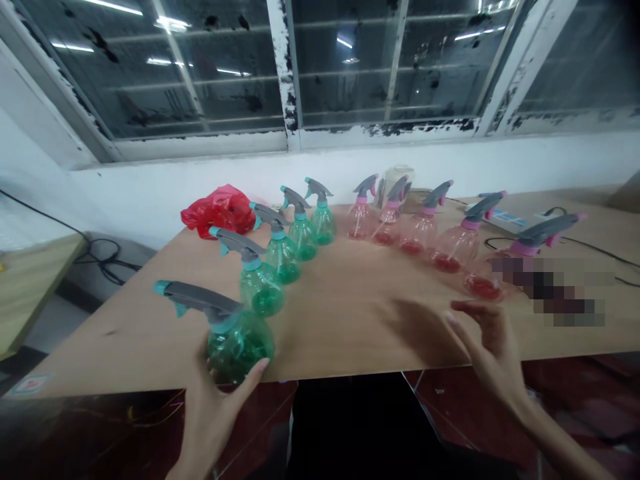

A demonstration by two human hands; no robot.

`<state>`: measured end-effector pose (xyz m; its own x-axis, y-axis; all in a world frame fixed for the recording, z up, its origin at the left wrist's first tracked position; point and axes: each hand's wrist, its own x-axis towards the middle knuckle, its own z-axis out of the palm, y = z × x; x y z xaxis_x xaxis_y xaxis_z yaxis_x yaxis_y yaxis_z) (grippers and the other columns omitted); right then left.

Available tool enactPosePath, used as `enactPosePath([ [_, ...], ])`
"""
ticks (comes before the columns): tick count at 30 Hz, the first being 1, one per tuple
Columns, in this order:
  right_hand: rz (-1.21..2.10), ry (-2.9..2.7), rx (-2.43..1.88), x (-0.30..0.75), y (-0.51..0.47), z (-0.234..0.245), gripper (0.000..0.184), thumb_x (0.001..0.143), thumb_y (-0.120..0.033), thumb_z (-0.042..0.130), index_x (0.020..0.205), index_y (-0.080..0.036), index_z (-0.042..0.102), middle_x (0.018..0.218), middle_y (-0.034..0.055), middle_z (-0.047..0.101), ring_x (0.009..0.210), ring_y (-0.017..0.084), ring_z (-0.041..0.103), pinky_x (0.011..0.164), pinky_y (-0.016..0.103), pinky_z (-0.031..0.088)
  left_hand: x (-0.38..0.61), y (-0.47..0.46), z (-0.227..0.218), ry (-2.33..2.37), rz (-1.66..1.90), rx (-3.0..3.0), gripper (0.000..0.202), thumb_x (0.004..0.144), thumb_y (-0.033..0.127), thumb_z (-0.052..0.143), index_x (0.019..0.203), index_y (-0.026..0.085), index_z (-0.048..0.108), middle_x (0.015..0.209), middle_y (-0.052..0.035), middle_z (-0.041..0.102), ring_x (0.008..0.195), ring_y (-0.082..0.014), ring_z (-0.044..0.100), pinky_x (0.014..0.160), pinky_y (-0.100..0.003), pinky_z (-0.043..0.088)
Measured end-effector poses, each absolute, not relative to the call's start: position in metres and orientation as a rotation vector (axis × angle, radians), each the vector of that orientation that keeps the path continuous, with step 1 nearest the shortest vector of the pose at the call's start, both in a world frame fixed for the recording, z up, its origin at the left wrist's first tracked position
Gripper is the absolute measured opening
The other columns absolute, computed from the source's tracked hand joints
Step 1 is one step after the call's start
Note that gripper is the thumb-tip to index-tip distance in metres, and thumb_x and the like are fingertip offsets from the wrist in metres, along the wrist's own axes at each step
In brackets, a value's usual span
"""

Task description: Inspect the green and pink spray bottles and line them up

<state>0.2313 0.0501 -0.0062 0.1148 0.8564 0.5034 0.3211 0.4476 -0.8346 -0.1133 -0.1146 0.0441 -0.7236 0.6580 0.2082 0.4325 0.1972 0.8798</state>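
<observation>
My left hand is wrapped round the body of the nearest green spray bottle, thumb on its right side. That bottle stands upright near the table's front edge, its grey trigger head pointing left. Several more green spray bottles, such as one at the far end, run back from it in a row. On the right, a row of pink spray bottles curves toward me. My right hand hovers above the front edge, holding nothing, thumb and fingers apart, just short of the nearest pink spray bottle.
A crumpled red plastic bag lies at the table's back left. Behind the pink bottles stands a pale translucent container. A power strip and black cables lie at the back right. The brown tabletop meets a white wall below windows.
</observation>
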Motion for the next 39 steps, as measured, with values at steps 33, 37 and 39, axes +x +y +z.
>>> enactPosePath([
  [33, 2.365, -1.287, -0.273, 0.123, 0.179, 0.054, 0.047, 0.065, -0.012, 0.056, 0.110, -0.022, 0.061, 0.126, 0.0027, 0.062, 0.118, 0.019, 0.057, 0.110, 0.041, 0.035, -0.028, 0.063, 0.043, 1.316, 0.968, 1.577, 0.045, 0.092, 0.054, 0.035, 0.079, 0.019, 0.060, 0.076, -0.0028, 0.065, 0.074, -0.0169, 0.061, 0.073, -0.031, 0.046],
  [37, 2.419, -1.134, -0.296, 0.116, 0.180, 0.034, 0.048, 0.063, -0.013, 0.052, 0.110, -0.020, 0.061, 0.123, 0.0035, 0.064, 0.118, 0.021, 0.058, 0.109, 0.041, 0.036, -0.039, 0.072, 0.039, 1.268, 0.939, 1.536, 0.036, 0.089, 0.051, 0.043, 0.082, 0.018, 0.056, 0.069, -0.0006, 0.061, 0.064, -0.0149, 0.060, 0.062, -0.026, 0.044],
  [39, 2.434, -1.066, -0.311, 0.116, 0.180, 0.026, 0.044, 0.064, -0.014, 0.053, 0.107, -0.018, 0.062, 0.119, 0.0053, 0.067, 0.115, 0.022, 0.060, 0.108, 0.042, 0.037, -0.043, 0.074, 0.043, 1.374, 0.904, 1.654, 0.029, 0.088, 0.046, 0.049, 0.085, 0.019, 0.058, 0.069, 0.0008, 0.060, 0.065, -0.0144, 0.058, 0.063, -0.026, 0.042],
])
